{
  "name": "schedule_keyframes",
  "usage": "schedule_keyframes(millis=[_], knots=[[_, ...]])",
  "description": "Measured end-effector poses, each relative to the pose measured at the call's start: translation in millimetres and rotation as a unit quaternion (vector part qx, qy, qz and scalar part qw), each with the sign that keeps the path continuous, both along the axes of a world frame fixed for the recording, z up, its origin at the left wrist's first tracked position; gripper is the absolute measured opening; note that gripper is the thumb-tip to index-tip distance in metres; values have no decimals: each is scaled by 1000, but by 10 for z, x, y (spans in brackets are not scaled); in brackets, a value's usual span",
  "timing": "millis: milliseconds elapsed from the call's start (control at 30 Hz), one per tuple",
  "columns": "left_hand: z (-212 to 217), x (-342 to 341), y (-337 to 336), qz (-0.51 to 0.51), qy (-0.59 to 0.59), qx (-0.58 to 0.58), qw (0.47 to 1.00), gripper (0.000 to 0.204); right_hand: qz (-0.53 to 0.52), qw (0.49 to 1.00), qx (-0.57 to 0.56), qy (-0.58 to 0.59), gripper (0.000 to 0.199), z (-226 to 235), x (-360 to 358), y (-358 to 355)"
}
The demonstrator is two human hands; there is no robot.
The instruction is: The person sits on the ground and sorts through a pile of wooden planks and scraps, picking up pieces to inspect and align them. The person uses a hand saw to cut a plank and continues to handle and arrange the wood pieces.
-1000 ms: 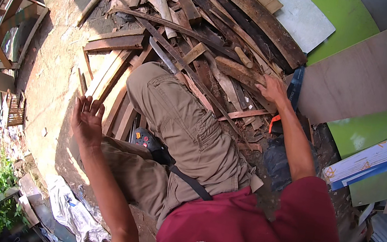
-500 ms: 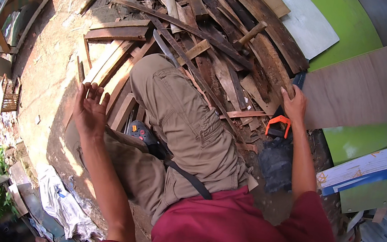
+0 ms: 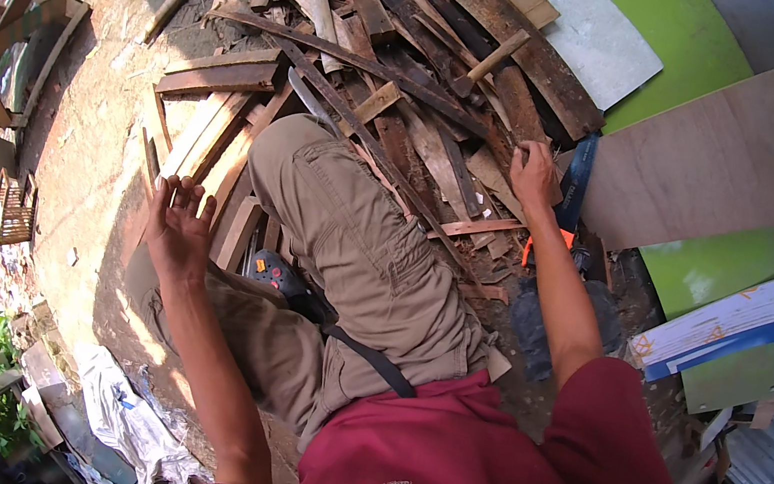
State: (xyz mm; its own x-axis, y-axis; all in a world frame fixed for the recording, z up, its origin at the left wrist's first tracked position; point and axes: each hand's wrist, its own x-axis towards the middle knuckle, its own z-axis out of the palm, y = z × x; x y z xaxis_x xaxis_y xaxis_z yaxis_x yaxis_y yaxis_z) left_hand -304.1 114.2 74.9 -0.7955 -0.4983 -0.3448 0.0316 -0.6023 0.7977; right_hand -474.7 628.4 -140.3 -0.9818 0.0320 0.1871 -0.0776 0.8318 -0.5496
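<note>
My left hand [image 3: 178, 234] is raised beside my bent leg, palm up, fingers apart and slightly bent, holding nothing. My right hand [image 3: 534, 176] is closed over the right edge of a heap of old wood pieces [image 3: 389, 40], its fingertips at the lower part of a brown plank [image 3: 519, 109]. Whatever it pinches, if anything, is too small to make out. By my right wrist lies a dark blue strip [image 3: 577, 176], and an orange handle [image 3: 565, 240] is partly hidden behind the forearm. A hammer [image 3: 491, 61] with a wooden handle rests on the heap. Near my knee lies a long blade [image 3: 313, 101].
Large green [image 3: 691, 47] and brown [image 3: 724, 159] sheets lie at the right. A dark grey bag-like thing [image 3: 535, 331] is below my right forearm. Several beams [image 3: 221, 74] lie left of my knee. White cloth [image 3: 131, 419] is at lower left, a wooden frame [image 3: 4, 70] at far left.
My right hand has moved left and slightly away from me, from above the orange handle to the plank, its fingers now closed. My left hand has hardly moved. The view has shifted slightly.
</note>
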Motion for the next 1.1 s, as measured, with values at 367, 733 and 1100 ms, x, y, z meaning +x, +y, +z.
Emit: schedule_keyframes(millis=[367, 733, 1100], knots=[[-37, 438, -219, 34, -39, -33, 998, 21, -2, 912, -51, -408, 77, -1275, 264, -1551], [-96, 706, -263, 105, -49, -12, 993, 17, 73, 891, 33, -448, 86, -1273, 337, -1645], [-80, 489, -161, 87, -27, 16, 996, 21, 144, 723, -383, -557, 69, -227, -291, -380]])
